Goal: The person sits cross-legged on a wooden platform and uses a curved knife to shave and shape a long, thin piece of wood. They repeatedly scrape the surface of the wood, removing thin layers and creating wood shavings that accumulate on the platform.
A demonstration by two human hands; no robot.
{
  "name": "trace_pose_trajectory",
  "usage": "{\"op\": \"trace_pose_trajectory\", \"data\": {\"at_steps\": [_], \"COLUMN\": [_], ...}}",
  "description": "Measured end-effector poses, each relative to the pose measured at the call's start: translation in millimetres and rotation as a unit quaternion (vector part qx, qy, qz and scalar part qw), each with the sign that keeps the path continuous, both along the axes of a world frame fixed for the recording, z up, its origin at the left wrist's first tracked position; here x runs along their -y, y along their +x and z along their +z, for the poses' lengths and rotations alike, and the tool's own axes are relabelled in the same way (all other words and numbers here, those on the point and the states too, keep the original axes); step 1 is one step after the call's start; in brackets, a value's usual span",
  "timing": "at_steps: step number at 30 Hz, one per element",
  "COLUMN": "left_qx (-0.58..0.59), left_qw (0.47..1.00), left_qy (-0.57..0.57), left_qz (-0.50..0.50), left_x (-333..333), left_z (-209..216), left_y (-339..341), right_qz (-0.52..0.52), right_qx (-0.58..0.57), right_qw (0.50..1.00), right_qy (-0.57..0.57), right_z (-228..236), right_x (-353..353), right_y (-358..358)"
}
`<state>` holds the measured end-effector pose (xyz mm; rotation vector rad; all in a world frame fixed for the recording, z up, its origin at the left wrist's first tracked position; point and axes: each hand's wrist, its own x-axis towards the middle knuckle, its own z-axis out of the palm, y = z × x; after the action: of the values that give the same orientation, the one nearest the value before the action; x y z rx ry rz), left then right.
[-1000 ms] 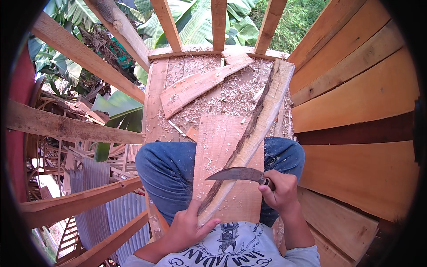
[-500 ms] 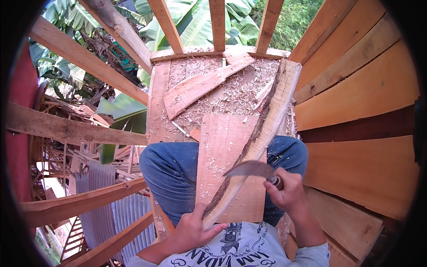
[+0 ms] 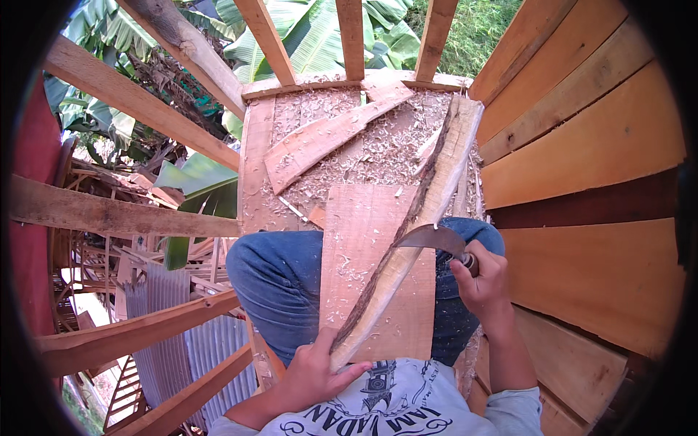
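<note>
shaving-strewn wooden floor (image 3: 256, 167), left hand (image 3: 318, 372) gripping bark-edged strip (image 3: 438, 190), right hand (image 3: 486, 283) wrapped around curved knife (image 3: 442, 238)

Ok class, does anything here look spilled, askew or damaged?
Wood shavings litter the plank floor beyond the knees, looking spilled; a tapered board lies askew among them, slanting against the floor's lines.

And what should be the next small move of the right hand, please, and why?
I would probably push the curved knife a little way along the wood strip, away from the left hand, using the right hand. The blade lies across the strip, a small pale shaving seems to stand at its far edge, and the left hand grips the near end.
</note>
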<state>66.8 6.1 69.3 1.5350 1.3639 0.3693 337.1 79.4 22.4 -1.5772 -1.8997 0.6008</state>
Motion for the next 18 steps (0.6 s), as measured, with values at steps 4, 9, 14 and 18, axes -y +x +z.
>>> {"op": "trace_pose_trajectory", "data": {"at_steps": [4,9,14,18], "left_qx": [-0.001,-0.013,-0.001,-0.013], "left_qw": [1.000,1.000,1.000,1.000], "left_qy": [0.001,-0.019,-0.021,-0.022], "left_qz": [-0.003,0.002,0.013,-0.001], "left_x": [-3,-7,0,-5], "left_z": [-4,-9,-6,-9], "left_y": [3,0,-2,1], "right_qz": [0.056,-0.058,-0.001,-0.022], "right_qx": [-0.065,-0.046,-0.029,-0.042], "right_qw": [0.996,0.997,0.999,0.999], "right_qy": [0.009,-0.006,0.022,0.003], "right_z": [8,-13,-9,-10], "right_x": [20,-8,-13,0], "right_y": [-26,-2,5,-6]}}
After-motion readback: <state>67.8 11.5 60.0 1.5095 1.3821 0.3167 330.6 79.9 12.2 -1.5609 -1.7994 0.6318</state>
